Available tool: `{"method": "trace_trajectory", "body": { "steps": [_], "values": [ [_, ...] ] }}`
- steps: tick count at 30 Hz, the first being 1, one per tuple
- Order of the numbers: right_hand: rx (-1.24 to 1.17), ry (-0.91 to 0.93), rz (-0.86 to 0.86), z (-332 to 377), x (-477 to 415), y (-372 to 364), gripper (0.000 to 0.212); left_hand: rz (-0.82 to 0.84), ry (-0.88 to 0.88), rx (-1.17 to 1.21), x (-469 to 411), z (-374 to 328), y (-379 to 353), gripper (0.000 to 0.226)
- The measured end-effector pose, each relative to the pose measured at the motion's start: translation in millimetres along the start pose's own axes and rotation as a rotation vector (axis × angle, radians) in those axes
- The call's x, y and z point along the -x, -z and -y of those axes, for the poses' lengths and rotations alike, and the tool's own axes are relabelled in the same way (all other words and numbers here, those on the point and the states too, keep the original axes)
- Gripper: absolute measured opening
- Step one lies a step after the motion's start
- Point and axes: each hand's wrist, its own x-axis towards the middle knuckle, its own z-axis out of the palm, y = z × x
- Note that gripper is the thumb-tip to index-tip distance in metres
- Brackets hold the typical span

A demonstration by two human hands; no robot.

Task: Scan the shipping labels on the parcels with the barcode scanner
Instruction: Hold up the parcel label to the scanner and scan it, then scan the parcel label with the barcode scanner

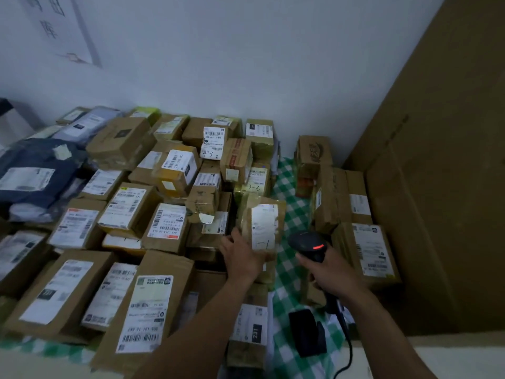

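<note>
Barcode scanner (pixel 308 243) is in the right hand (pixel 332 273), fingers wrapped round the handle. The head points away from the person and a red light is lit on top. Its cable (pixel 347 348) drops from the handle base toward the bottom of the view.

Left hand (pixel 240 255) grips a small brown parcel (pixel 247 222) at its lower left corner, thumb up the left edge. The parcel is tipped up with its shipping label (pixel 264 225) facing the camera; there is a handwritten mark at the label's lower end and the print is too blurred to read. Scanner head sits just right of the parcel, not touching. Cannot tell whether a beam lands on the label. Hands are apart, each clamped on its own item.

The held parcel is over the right edge of the parcel pile (pixel 128 212), where the pile meets a strip of green checked cloth (pixel 289 214). The pile is mostly brown cartons with white labels up, filling left and centre, with dark blue mailer bags (pixel 35 160) at far left. A smaller carton stack (pixel 334 192) stands right of the cloth strip, against a large cardboard box (pixel 442 160). A black scanner stand (pixel 307 332) lies on the cloth beside the right forearm. A white wall (pixel 246 64) is behind, with a paper sign (pixel 58 28) top left.
</note>
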Motion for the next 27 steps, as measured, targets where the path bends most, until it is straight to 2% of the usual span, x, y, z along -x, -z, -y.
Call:
{"method": "trace_trajectory", "body": {
  "steps": [3, 7, 10, 15, 18, 20, 22, 27],
  "values": [
    [0.000, -0.027, -0.059, -7.8, -3.8, -2.3, 0.036, 0.001, -0.016, 0.027, 3.9, 12.5, -7.1, 0.118],
    [0.015, -0.048, -0.103, -8.6, -6.6, -6.5, 0.040, 0.108, -0.007, 0.326, -1.1, 25.2, -6.6, 0.107],
    [0.028, -0.055, -0.142, -10.5, -10.8, -7.4, 0.044, 0.178, 0.015, 0.426, 1.8, 21.7, 0.9, 0.092],
    [-0.016, 0.003, -0.181, 2.6, -4.9, -12.9, 0.047, 0.245, 0.044, 0.598, 16.6, 14.3, 18.9, 0.091],
    [-0.046, 0.114, -0.206, 21.8, 5.8, -17.0, 0.050, 0.215, -0.040, 0.670, 28.7, -2.6, 34.3, 0.103],
    [-0.070, 0.161, -0.218, 33.7, 10.5, -15.0, 0.052, 0.211, -0.113, 0.717, 31.3, -13.3, 39.9, 0.101],
    [-0.091, 0.187, -0.224, 45.8, 13.9, -9.1, 0.049, 0.236, -0.182, 0.732, 29.1, -19.2, 43.8, 0.098],
    [-0.066, 0.214, -0.198, 60.1, 15.3, 11.2, 0.027, 0.293, -0.290, 0.700, 22.7, -27.9, 48.3, 0.106]
  ]
}}
